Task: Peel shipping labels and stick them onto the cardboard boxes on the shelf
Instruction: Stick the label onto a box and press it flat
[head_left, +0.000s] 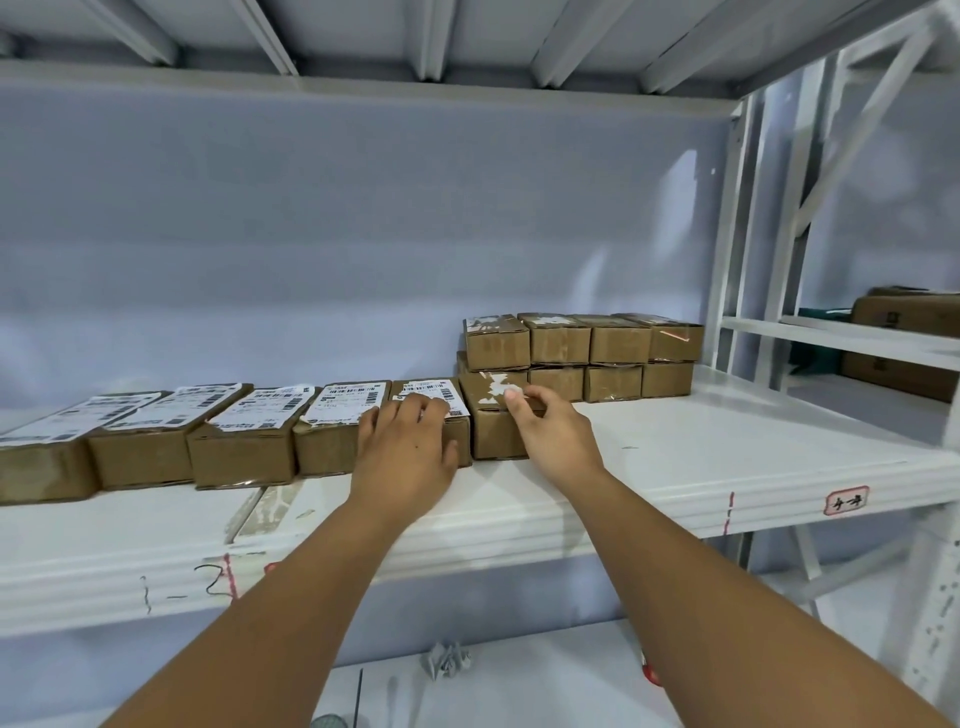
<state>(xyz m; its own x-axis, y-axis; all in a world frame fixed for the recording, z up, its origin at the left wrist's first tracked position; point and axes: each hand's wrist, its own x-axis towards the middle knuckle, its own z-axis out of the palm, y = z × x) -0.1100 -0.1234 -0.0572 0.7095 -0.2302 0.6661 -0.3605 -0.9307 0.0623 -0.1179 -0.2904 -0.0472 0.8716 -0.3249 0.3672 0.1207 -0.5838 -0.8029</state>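
Shipping labels (353, 400): white barcode sheets stuck on the tops of five cardboard boxes, one to each.
Labelled boxes (239, 457): side by side in a row along the shelf, running from the left edge to the middle of the view.
Shelf (727, 457): white metal board; the row stands near its front edge.
Left hand (408, 441): lies flat on the rightmost labelled box (462, 441), fingers straight and spread over its label, thumb down over the front face.
Bare box (493, 436): touches the right side of that box; its top carries only torn white patches.
Right hand (553, 434): at the bare box's top, thumb and forefinger pinched on a white scrap (514, 391), the other fingers curled.
White scrap: small and blurred, possibly a torn bit of old label; whether it is lifted off the cardboard I cannot tell.
Stacked boxes (587, 353): eight without fresh labels, two layers of four, behind and to the right of the bare box.
Shelf front: a red-bordered tag (846, 500) at right, handwritten marks (208, 579) at left.
Below: crumpled paper (447, 660) on the lower level.
Neighbouring bay: larger brown cartons (904, 317) at far right.
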